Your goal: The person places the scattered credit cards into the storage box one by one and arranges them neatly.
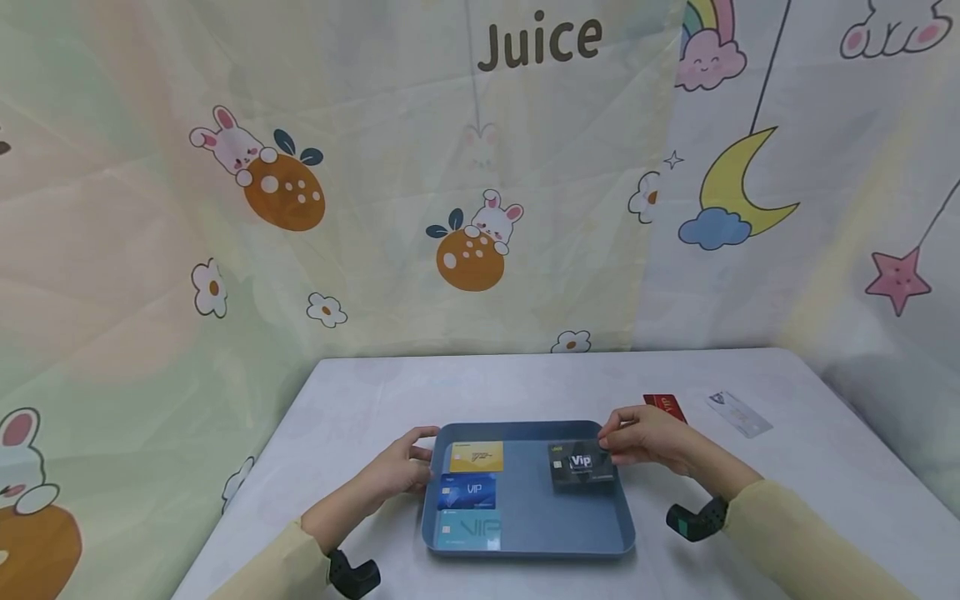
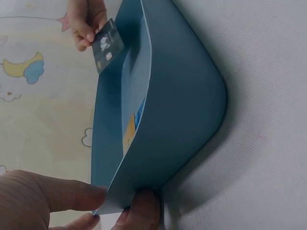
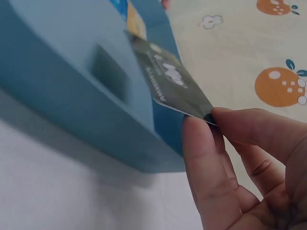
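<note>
My right hand (image 1: 651,440) pinches a black VIP card (image 1: 581,463) by its corner, between thumb and fingertips. The card is tilted above the right part of a blue tray (image 1: 540,542), as the right wrist view shows, and its shadow falls on the tray floor. At the tray's far left corner, my left hand (image 1: 397,468) grips the rim, with fingers (image 2: 76,194) on both sides of the wall. A yellow card (image 1: 477,457), a blue VIP card (image 1: 467,492) and a light teal VIP card (image 1: 468,530) lie in a column along the tray's left side.
Beyond the right hand, a red card (image 1: 664,407) lies partly covered on the white table (image 1: 375,383). A pale clear card (image 1: 738,413) lies to its right. Behind the table hangs a printed cloth (image 1: 405,167).
</note>
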The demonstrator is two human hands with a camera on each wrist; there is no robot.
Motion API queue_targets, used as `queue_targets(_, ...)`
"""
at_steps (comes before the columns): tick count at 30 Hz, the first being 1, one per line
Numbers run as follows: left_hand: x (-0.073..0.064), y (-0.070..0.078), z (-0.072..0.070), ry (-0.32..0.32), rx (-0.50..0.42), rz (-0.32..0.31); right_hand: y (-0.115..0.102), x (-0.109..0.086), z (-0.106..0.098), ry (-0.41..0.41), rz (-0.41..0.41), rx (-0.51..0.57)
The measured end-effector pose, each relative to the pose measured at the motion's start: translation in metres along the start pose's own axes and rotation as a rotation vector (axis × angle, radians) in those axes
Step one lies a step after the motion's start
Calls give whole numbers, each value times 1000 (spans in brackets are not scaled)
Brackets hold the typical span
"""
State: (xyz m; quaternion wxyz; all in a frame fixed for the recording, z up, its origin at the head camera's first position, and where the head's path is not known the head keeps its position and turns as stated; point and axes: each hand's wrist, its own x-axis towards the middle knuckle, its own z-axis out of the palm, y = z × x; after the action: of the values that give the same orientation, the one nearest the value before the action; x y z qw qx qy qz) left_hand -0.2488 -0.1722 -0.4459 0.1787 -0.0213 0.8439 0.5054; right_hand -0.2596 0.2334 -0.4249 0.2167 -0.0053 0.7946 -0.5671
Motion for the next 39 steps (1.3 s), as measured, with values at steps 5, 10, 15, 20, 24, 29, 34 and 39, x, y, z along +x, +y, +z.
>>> queue_targets(5, -1, 0, 0, 3, 6, -1, 0, -3, 5, 28, -52, -130)
queue_targets(10, -2, 1, 1, 12, 12, -4, -2, -4, 11, 65, -82, -218)
queue_targets(15, -4, 2, 2, 14, 11, -2, -2, -5, 18, 104, -118, -331)
queue_targets(20, -4, 3, 2, 24, 19, -8, -3, -8, 22, 107, -178, -418)
queue_targets(24, -5, 3, 2, 27, 21, -9, -4, -10, 22, 106, -189, -467)
queue_targets(29, -6, 3, 3, 30, 27, -1, -2, -12, 21, 90, -196, -501)
queue_targets(34, -7, 3, 3, 32, 40, 11, 0, -16, 22, 68, -224, -534)
queue_targets(39, -8, 4, 3, 37, 46, 13, 2, -20, 23, 34, -305, -641)
